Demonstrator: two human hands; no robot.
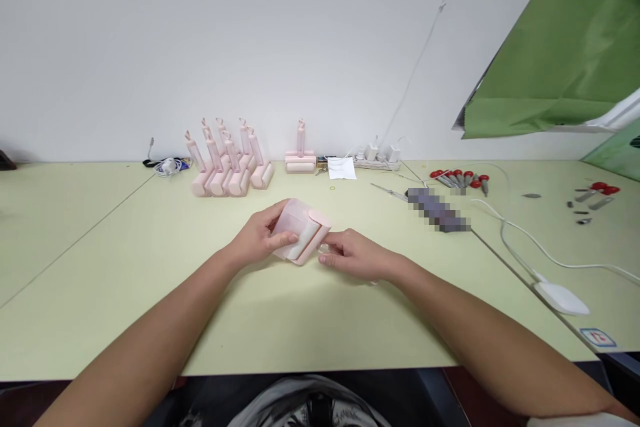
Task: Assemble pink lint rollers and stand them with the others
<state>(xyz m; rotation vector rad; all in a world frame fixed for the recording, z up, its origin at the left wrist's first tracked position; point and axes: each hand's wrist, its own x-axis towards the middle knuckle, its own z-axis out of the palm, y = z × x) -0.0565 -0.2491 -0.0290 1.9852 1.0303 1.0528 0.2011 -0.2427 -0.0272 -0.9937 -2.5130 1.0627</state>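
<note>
A pink lint roller (313, 240) is held tilted above the middle of the table. Its white roll shows beside the pink casing, and a pale, sheet-like part stands out at its left. My left hand (265, 237) grips the head, thumb across the front. At the other end, my right hand (353, 253) has its fingers curled round what looks like the clear handle, mostly hidden in the palm. Several similar pink lint rollers (230, 177) stand grouped at the back left, handles up. One more lint roller (301, 161) stands apart near the wall.
Behind lie a white paper (342, 168) and a power strip (375, 163) with chargers. Red-ended tools (457, 179) and a blurred-out item (437, 210) lie right. A white cable runs to a flat white device (563, 297). A coiled cable (169, 167) sits back left.
</note>
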